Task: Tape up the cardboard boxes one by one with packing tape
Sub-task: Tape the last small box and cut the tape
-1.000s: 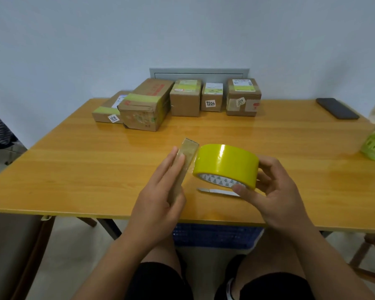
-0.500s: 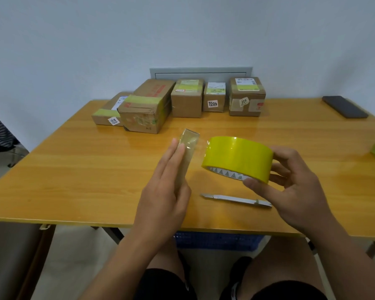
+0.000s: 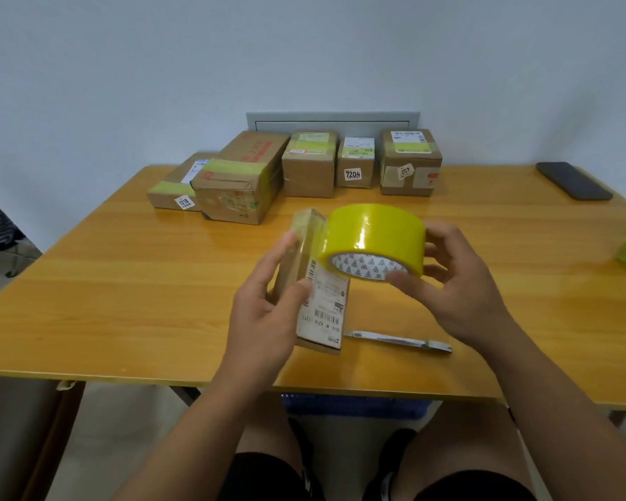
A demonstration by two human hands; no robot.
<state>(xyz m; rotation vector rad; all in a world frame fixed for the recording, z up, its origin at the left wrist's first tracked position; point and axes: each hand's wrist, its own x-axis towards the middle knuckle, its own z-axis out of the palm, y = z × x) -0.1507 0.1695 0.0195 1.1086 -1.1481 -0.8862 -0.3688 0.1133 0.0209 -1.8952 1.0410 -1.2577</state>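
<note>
Head view: box (image 3: 317, 283) now label-up, tilted.

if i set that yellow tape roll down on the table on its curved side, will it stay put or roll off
The yellow tape roll, held in the right hand, is a smooth, glossy cylinder, so it would likely roll on the bare table. Laid flat on its open end it should probably stay. It looks nearly full, so probably fairly heavy for its size.

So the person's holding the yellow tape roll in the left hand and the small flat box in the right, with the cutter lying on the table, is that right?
Not quite: the hands are swapped. In the head view the right hand holds the yellow tape roll and the left hand holds the small flat box. The cutter does lie on the table.
</note>
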